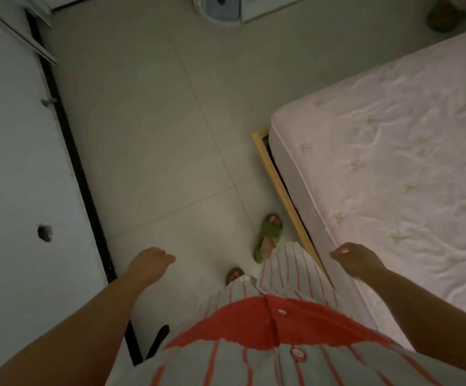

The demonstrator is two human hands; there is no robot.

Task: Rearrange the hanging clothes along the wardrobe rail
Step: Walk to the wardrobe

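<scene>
I look down at a tiled floor. A white wardrobe door (17,168) fills the left side, closed, with a small knob and a dark hole in its face. No rail and no hanging clothes are in view. My left hand (149,263) hangs beside the wardrobe's dark base strip, fingers loosely curled, holding nothing. My right hand (355,259) hangs over the mattress edge, fingers relaxed, holding nothing.
A bed with a bare pale mattress (393,151) on a wooden frame (282,188) takes up the right side. My feet in green slippers (269,236) stand on the tiled floor (156,129) between wardrobe and bed. A fan base (220,6) stands at the far end.
</scene>
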